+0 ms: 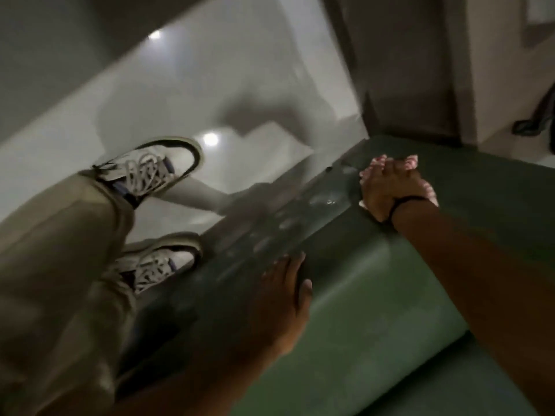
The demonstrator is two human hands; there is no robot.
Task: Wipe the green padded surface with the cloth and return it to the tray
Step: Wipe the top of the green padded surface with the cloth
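Observation:
The green padded surface fills the lower right of the blurred head view. My right hand presses a pink and white cloth flat on the pad near its far edge; the cloth shows only around my fingers. Wet streaks shine on the pad's darker side face. My left hand rests flat on the pad's rounded near edge with fingers spread and nothing in it. No tray is in view.
My legs in beige trousers and white laced sneakers stand on a glossy pale floor left of the pad. A dark cabinet or door rises behind it. A black cable lies at the far right.

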